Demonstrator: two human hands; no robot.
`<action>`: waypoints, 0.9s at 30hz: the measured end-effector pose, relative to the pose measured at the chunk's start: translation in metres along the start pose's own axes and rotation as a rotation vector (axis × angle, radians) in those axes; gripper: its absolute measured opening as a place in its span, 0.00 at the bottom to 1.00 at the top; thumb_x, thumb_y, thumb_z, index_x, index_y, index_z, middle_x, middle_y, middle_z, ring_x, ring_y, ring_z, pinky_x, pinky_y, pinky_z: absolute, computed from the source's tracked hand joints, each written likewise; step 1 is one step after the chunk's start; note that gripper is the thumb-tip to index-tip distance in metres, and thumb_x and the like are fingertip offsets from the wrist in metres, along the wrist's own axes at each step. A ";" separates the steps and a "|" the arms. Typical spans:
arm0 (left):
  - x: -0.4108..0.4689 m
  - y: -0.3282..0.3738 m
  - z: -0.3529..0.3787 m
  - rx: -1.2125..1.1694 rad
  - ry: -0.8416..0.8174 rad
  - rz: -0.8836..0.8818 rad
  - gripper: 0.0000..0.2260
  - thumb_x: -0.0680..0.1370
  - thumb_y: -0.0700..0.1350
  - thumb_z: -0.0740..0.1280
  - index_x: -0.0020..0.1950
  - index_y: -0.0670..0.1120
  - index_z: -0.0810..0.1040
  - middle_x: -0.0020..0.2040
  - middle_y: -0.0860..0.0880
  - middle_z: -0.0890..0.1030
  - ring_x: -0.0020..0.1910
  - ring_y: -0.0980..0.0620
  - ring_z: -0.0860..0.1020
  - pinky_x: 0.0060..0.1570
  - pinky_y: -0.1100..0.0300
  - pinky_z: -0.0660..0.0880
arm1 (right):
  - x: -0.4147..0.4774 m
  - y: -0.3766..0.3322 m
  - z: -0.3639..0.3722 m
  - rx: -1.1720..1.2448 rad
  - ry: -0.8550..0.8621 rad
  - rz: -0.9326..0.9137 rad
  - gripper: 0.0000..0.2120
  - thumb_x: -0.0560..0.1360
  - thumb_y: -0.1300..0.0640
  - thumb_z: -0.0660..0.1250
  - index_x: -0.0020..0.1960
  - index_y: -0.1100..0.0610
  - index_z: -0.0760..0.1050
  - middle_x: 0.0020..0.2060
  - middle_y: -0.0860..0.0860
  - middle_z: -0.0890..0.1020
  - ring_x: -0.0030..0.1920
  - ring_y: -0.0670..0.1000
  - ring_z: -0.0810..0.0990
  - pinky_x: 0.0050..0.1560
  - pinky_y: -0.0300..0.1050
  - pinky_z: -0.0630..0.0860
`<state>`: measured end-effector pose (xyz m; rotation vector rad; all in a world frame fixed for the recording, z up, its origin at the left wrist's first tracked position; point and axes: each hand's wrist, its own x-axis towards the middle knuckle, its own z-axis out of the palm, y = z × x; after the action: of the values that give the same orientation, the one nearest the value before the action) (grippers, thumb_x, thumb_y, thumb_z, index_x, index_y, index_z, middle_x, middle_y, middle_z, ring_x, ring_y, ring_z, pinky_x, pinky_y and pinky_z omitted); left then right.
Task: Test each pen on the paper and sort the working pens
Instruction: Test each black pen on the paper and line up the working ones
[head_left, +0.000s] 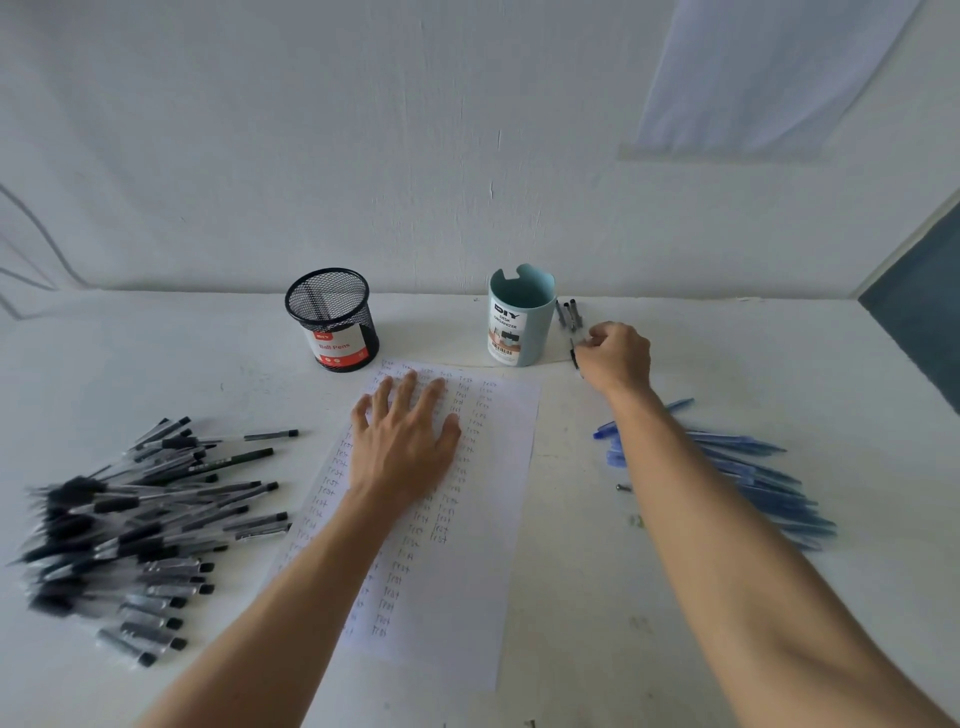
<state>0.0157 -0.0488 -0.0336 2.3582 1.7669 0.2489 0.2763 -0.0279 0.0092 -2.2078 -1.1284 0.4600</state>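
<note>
A white sheet of paper (467, 545) covered in handwritten "test" marks lies in the middle of the table. My left hand (402, 441) presses flat on its upper part, fingers spread. My right hand (615, 356) is at the back right, fingers curled round a dark pen (574, 356) just right of the light blue pen cup (519, 317). Three dark pens (569, 313) lie behind that hand by the wall. A black mesh cup (332, 317) stands at the back left. A big pile of black pens (135, 530) lies at the left, and a pile of blue pens (753, 478) at the right.
The white table (649, 623) meets a white wall at the back. Its right edge (904, 358) runs diagonally by a dark floor. Two small bits (623, 487) lie near the blue pens.
</note>
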 end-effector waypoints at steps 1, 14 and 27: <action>0.000 0.000 0.000 -0.003 0.000 0.000 0.26 0.82 0.62 0.51 0.79 0.57 0.58 0.81 0.49 0.57 0.80 0.46 0.51 0.78 0.44 0.47 | -0.003 -0.001 0.000 -0.005 0.008 -0.004 0.16 0.76 0.61 0.66 0.63 0.65 0.78 0.59 0.60 0.82 0.61 0.61 0.78 0.58 0.46 0.73; 0.006 -0.009 -0.022 -0.409 -0.064 -0.131 0.17 0.80 0.52 0.66 0.68 0.54 0.77 0.75 0.52 0.70 0.76 0.48 0.64 0.75 0.49 0.58 | -0.126 -0.011 0.034 -0.136 -0.161 -0.397 0.15 0.76 0.53 0.67 0.61 0.53 0.78 0.61 0.53 0.76 0.63 0.55 0.73 0.63 0.49 0.69; -0.031 -0.064 -0.051 -0.040 0.129 -0.482 0.21 0.73 0.37 0.62 0.66 0.44 0.74 0.71 0.45 0.71 0.69 0.43 0.63 0.61 0.44 0.59 | -0.161 0.017 0.042 -0.385 -0.326 -0.489 0.34 0.79 0.34 0.56 0.79 0.48 0.55 0.81 0.51 0.50 0.80 0.54 0.44 0.78 0.52 0.40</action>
<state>-0.0649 -0.0585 -0.0003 1.8477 2.2934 0.3630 0.1707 -0.1520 -0.0291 -2.0973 -2.0111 0.4209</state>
